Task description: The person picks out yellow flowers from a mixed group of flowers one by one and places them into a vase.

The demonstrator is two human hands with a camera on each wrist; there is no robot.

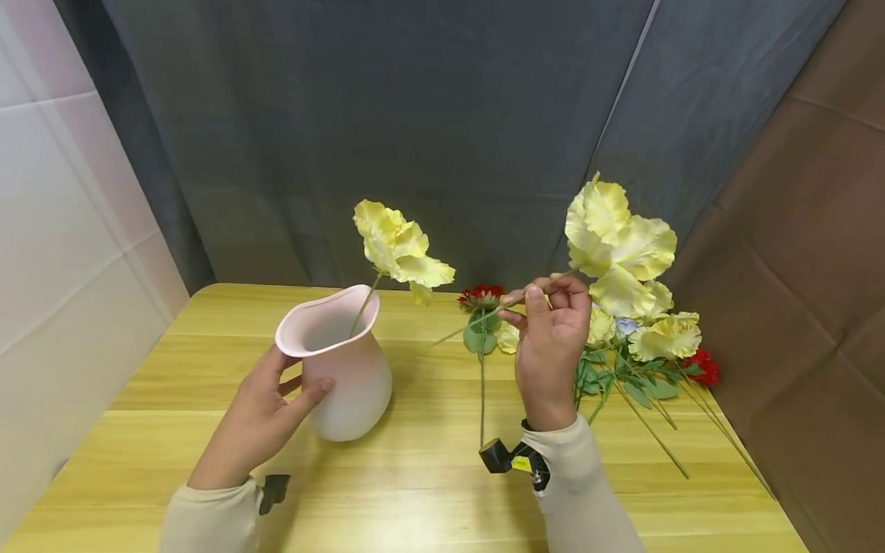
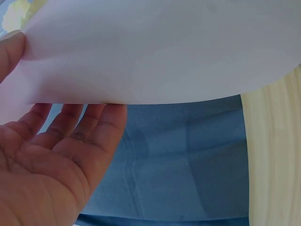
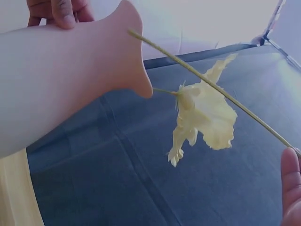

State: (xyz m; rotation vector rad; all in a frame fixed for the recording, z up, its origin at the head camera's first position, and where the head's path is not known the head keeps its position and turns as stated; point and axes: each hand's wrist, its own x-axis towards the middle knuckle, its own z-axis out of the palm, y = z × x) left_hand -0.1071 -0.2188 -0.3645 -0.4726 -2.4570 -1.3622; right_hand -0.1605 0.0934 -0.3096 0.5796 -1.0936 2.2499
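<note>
A pink-and-white vase [image 1: 353, 392] stands left of centre, its wide wavy mouth upward. My left hand [image 1: 256, 418] holds it by the side, thumb in front and fingers behind; in the left wrist view the fingertips [image 2: 113, 113] touch its wall. One yellow artificial flower [image 1: 397, 246] rises from the mouth, its lower stem hidden inside. To the right, my right hand [image 1: 553, 357] pinches the stem of a second yellow flower [image 1: 622, 242] just below the bloom. That stem [image 3: 207, 81] points left toward the vase; in the right wrist view its end overlaps the rim.
More yellow flowers [image 1: 667, 338], a red flower [image 1: 704, 367] and green leaves lie piled at the right of the wooden table [image 1: 429, 476]. Another red flower [image 1: 481, 296] lies behind the right hand, its stem toward me. A grey curtain [image 1: 415, 115] hangs behind.
</note>
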